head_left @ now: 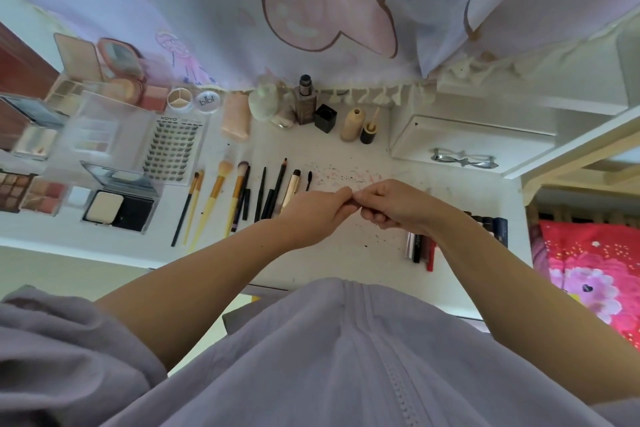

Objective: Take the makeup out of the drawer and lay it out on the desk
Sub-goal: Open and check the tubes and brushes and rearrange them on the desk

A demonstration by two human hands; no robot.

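Nearest us, by the desk's [339,263] front edge toward its right corner, a cluster of lipsticks and tubes [420,248] lies side by side, seemingly grouped by kind. Just beyond, over the middle of the desk, our left hand [313,215] and right hand [393,206] meet fingertip to fingertip, both curled and pinching a small item [353,199] between them; it is almost wholly hidden, so we cannot tell what it is. We judge we are pulling it apart or uncapping it, which is why both hands grip it at once, above the desk rather than on it.

To the left, the brushes and pencils [242,198] lie in a neat parallel row, with the compacts and palettes [104,184] open toward the left edge. Along the far edge stand the bottles [306,100]. Most of the makeup appears laid out; the drawer is not in view.
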